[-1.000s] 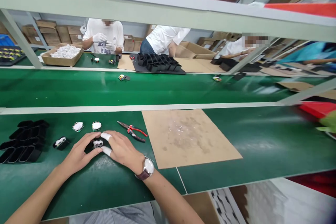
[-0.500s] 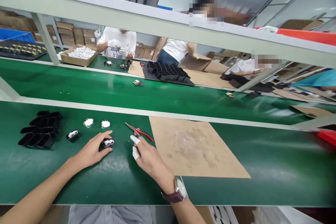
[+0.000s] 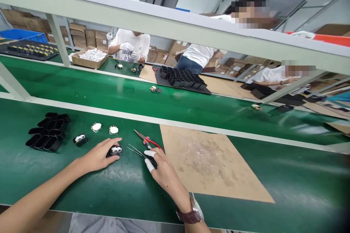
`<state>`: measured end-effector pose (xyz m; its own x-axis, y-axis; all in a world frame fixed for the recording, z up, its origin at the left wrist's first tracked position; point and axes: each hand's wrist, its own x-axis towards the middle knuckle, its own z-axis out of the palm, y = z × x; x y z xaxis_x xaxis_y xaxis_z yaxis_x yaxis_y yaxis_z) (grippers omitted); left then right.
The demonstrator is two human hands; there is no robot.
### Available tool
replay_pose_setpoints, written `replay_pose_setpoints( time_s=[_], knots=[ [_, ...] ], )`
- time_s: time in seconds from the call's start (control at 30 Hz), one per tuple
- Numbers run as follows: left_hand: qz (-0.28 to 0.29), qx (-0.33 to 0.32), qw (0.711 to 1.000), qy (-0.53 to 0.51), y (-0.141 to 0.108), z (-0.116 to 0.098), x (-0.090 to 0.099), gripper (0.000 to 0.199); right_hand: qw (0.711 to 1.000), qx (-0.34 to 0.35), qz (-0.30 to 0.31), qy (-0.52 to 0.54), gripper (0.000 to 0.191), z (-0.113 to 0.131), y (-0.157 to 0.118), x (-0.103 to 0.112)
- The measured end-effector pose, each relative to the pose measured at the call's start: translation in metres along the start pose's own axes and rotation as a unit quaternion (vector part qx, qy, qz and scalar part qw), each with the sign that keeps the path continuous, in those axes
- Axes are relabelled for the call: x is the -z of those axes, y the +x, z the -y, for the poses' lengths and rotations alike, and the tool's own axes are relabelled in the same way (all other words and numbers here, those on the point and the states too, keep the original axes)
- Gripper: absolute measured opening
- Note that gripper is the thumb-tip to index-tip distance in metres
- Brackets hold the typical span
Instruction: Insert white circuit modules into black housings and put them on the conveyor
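Observation:
My left hand [image 3: 101, 154] is wrapped round a small black case [image 3: 116, 150] with a white-topped part inside, on the green bench. To its right, my right hand [image 3: 161, 165], with white covers on two fingers, holds thin metal tweezers [image 3: 136, 150] whose tips point toward that case. Red-handled pliers [image 3: 147, 139] lie just beyond the right hand. A second filled black case [image 3: 80, 139] sits to the left. Two white-topped circuit parts [image 3: 96, 127] [image 3: 113, 130] lie behind the left hand.
Empty black cases [image 3: 49, 133] are grouped at the left. Brown cardboard [image 3: 213, 160] lies right of my right hand. Behind a white rail, a green belt [image 3: 115, 93] carries small assemblies. Across it are people, a box of white pieces [image 3: 89, 62] and a black tray [image 3: 182, 78].
My right hand has shifted slightly right, away from the left hand, and the tweezers now show clearly. The left hand stays round the case. The whole view has shifted somewhat.

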<state>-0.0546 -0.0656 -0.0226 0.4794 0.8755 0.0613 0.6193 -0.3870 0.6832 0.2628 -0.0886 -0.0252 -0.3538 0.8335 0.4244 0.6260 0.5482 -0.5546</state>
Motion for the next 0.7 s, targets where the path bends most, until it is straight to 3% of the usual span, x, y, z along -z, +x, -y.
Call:
replay_pose_setpoints(
  time_s=[0.1,0.27,0.43,0.5,0.6,0.7],
  knots=[
    [0.025,-0.004,1.0,0.008,0.004,-0.002,0.002,0.064,0.997,0.023,0.01,-0.071,0.031,0.007,0.002,0.0],
    [0.033,-0.004,0.999,-0.014,0.005,0.0,0.004,0.069,0.983,0.025,0.059,-0.17,0.039,0.012,0.01,-0.021],
    [0.017,-0.001,0.997,-0.069,-0.001,0.003,0.005,0.076,0.983,0.006,0.068,-0.17,0.038,0.006,0.011,-0.032],
    [-0.026,-0.031,0.996,-0.079,-0.003,0.001,0.004,0.063,0.99,0.004,0.058,-0.125,0.037,0.01,0.013,-0.029],
    [-0.15,-0.093,0.981,-0.081,-0.004,-0.006,0.002,0.035,0.999,0.014,0.034,-0.001,0.038,0.026,0.02,-0.023],
    [-0.226,-0.132,0.96,-0.103,-0.003,-0.015,0.0,0.024,0.994,0.031,0.018,0.099,0.043,0.049,0.028,-0.02]
  ],
)
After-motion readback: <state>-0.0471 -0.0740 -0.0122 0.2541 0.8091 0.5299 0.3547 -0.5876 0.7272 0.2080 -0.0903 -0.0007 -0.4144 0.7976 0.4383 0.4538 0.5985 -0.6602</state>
